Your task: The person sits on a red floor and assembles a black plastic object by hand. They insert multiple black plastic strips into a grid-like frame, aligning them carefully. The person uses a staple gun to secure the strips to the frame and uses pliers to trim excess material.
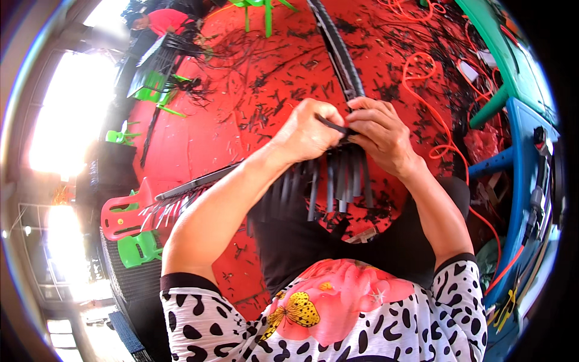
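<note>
Both hands meet over a long black frame with a woven-looking edge (338, 51) that runs away from me toward the top. My left hand (310, 130) is closed in a pinch on a dark flat strip (330, 124), which crosses toward the other hand. My right hand (381, 134) has its fingers bent and pressed together at the frame's near corner, around the strip's other end. Just below the hands hangs a row of loose black strip ends (344, 178). Another bar of the frame (202, 181) reaches left, partly behind my left forearm, with strip ends sticking out.
Black offcuts lie scattered over the red floor (199, 142). An orange hose (443, 120) winds along the right, beside a blue table (522, 181) and green one (512, 66). A red chair (123, 211) and green chairs (139, 248) stand left. Another person (169, 23) works at upper left.
</note>
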Tool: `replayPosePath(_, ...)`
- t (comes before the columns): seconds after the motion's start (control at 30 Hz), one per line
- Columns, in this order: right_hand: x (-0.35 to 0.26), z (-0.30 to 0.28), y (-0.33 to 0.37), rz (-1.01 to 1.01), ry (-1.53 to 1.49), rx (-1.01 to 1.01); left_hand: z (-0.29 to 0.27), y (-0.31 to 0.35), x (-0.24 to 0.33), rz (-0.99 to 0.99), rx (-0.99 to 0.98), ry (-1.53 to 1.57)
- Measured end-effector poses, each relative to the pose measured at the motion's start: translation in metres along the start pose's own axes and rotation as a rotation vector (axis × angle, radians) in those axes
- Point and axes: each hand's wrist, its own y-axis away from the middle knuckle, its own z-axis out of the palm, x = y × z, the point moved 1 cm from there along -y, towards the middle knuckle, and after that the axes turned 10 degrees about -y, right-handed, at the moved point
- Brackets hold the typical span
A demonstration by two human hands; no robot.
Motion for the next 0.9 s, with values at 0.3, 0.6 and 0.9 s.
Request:
replayPosePath(0.3, -0.006, -0.001, -0.001, 0.015, 0.016, -0.059, -0.005, 0.008, 0.001, -0.151, -0.135, 0.104)
replayPosePath(0.6, -0.004, -0.002, 0.000, 0.030, -0.011, -0.087, -0.013, 0.006, 0.012, -0.264, -0.175, 0.191)
replayPosePath(0.9, 0.000, -0.004, 0.001, 0.116, -0.126, -0.120, 0.003, 0.014, 0.007, -0.179, 0.003, -0.087)
